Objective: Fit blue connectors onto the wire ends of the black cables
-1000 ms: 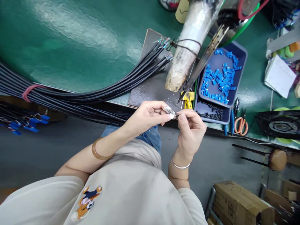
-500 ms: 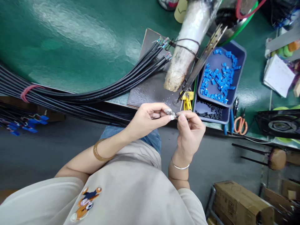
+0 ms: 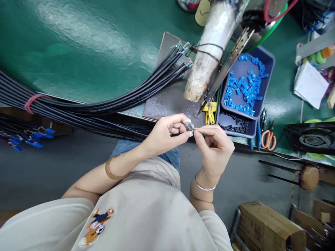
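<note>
Both of my hands meet in front of the bench edge. My left hand (image 3: 167,134) is closed in a pinch on the end of a black cable (image 3: 176,134); whitish wrapping covers its thumb tip and fingertip. My right hand (image 3: 216,144) pinches thumb against forefinger at the same cable end, touching the left fingertips. What lies between its fingers is too small to make out. Just above them is a yellow clip (image 3: 209,113), beside the dark tip of a slanted soldering iron (image 3: 216,83). A bundle of black cables (image 3: 117,108) with stripped coloured ends lies to the left.
A pale duct (image 3: 204,62) hangs over a brown board (image 3: 167,97). Right of it, one tray (image 3: 270,64) of blue connectors overlaps another tray (image 3: 251,133) of small black parts. Orange-handled scissors (image 3: 268,139) and a black fan (image 3: 311,139) sit along the bench edge.
My right fingertips have shifted slightly left and down towards the left ones, while its wrist has swung right. The thin bright strand above the right hand no longer shows. My left hand has barely moved.
</note>
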Motion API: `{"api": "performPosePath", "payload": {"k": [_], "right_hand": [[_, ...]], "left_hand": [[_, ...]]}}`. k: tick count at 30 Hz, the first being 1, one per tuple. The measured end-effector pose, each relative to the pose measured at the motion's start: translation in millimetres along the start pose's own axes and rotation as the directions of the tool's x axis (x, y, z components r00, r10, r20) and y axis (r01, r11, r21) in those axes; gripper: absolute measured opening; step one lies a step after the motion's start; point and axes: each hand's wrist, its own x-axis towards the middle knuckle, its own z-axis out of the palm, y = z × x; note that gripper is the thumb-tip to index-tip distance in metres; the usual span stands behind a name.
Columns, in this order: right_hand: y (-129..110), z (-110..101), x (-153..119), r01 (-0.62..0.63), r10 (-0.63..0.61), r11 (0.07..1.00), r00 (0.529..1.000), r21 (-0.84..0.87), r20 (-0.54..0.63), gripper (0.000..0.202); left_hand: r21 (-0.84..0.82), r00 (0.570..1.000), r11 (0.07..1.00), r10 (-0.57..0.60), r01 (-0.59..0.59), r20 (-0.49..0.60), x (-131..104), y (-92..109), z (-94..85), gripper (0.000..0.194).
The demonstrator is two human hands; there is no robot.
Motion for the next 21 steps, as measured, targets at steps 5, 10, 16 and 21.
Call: {"api": "performPosePath", "payload": {"k": [5,10,16,21], "right_hand": [[4,-7,2,-0.152,0.149,0.984,0.988,0.094,0.036,0.018],[4,-6,5,-0.171,0.148,0.979,0.97,0.108,0.194,0.011],[-3,-7,3,-0.068,0.067,0.997,0.995,0.02,0.07,0.008],[-9,-11,-3,0.07,-0.071,0.997,0.955,-0.014,-0.287,0.011]], "left_hand": [[-0.006,0.999,0.999,-0.031,0.031,0.02,-2,-1,-2.7,0.02],[0.027,0.999,1.0,-0.014,0.013,0.048,-3,-1,-3.2,0.022],[0.043,0.999,0.999,-0.003,0.002,0.032,-4,0,-3.5,0.014],[-0.035,0.998,0.999,0.004,-0.006,-0.056,-3,4,-1.3,0.012]]}}
